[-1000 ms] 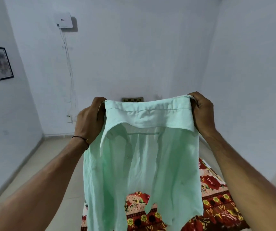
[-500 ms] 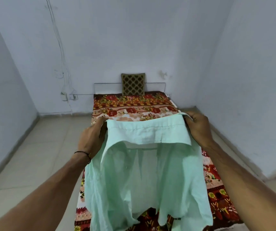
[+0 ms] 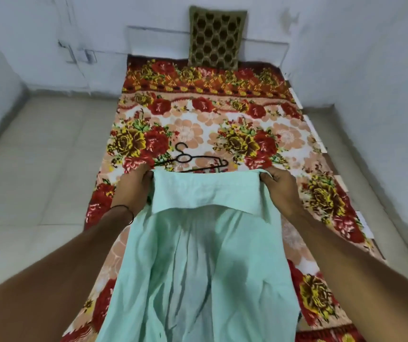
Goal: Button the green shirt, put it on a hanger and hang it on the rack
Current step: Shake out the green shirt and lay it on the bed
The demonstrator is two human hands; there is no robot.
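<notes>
The pale green shirt (image 3: 198, 255) hangs from its collar over the bed, its front panels apart and its body draped toward me. My left hand (image 3: 134, 188) grips the collar's left end. At the collar's right end, my right hand (image 3: 280, 187) pinches the cloth. A black wire hanger (image 3: 193, 160) lies flat on the bed just beyond the collar, partly hidden by it. No rack is in view.
The bed with a red and yellow floral cover (image 3: 205, 119) fills the middle. A brown patterned pillow (image 3: 215, 38) leans on the far wall. Beige tiled floor (image 3: 37, 156) lies to the left; a white wall runs close along the right.
Both hands have brought the shirt down from chest height toward the bed, and my view has tipped downward. The hanger has come into sight.
</notes>
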